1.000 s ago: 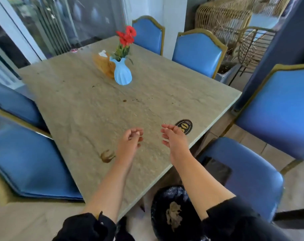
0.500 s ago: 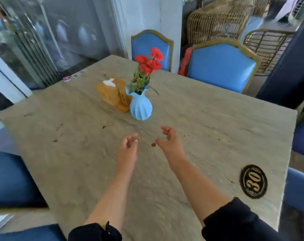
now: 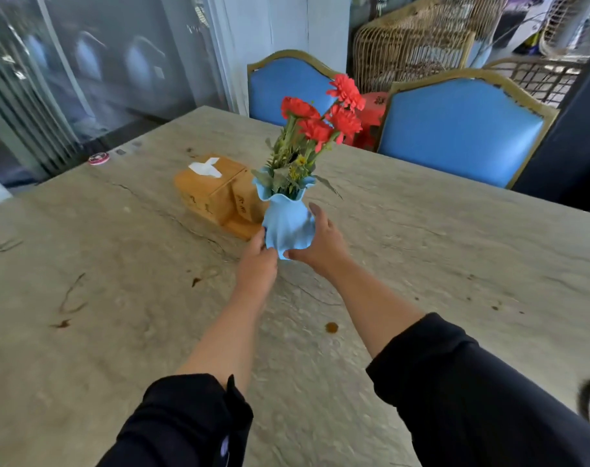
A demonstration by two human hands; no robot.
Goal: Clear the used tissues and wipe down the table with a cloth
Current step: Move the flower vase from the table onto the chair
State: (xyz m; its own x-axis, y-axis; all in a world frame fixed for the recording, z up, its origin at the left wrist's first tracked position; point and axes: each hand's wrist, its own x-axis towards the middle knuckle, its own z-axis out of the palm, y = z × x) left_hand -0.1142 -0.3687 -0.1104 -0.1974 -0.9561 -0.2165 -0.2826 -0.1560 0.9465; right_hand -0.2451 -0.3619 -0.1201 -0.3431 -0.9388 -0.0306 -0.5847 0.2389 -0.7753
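Both hands grip the blue vase at the centre of the frame.

The left hand [image 3: 257, 261] and right hand [image 3: 320, 242] curl round the lower body of the vase [image 3: 287, 227], which holds red flowers [image 3: 324, 112]. The stained table [image 3: 118, 298] fills the frame; a wooden tissue box [image 3: 212, 190] sits just left of the vase.

Person, two arms in view. Left hand [image 3: 257, 264] and right hand [image 3: 322, 242]: bare, no rings or watch visible. Forearms bare back from the grip; black sleeves [image 3: 455, 392] pushed up near the elbows, loose fabric, left cuff bunched.
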